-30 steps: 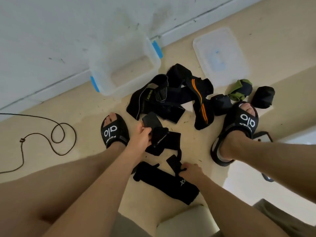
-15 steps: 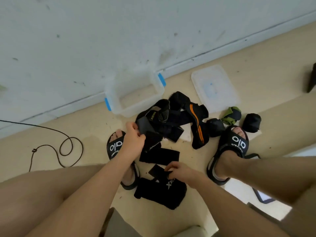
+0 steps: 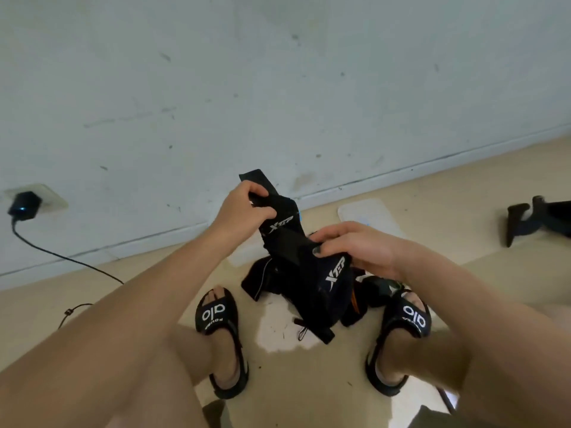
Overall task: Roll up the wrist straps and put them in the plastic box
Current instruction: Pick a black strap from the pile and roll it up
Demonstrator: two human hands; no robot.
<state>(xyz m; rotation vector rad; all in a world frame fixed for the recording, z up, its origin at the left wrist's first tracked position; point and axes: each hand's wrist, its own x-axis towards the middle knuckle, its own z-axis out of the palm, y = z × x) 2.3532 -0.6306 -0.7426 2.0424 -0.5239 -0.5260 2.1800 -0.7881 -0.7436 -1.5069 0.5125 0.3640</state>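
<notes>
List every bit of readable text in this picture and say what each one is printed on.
"XTEP": white, on the upper part of the black wrist strap held by the left hand.
"XTEP": white, on the lower part of the strap below the right hand.
"alo": white, on the left sandal.
"alo": white, on the right sandal.
Smaller print under both sandal logos: too blurred to read.

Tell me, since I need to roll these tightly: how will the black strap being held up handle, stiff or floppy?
Likely floppy: the black strap bends between the left hand and right hand and its tail hangs limp. Probably light, as fingertip pinches hold it. Its fabric looks grippy rather than slippery.
</notes>
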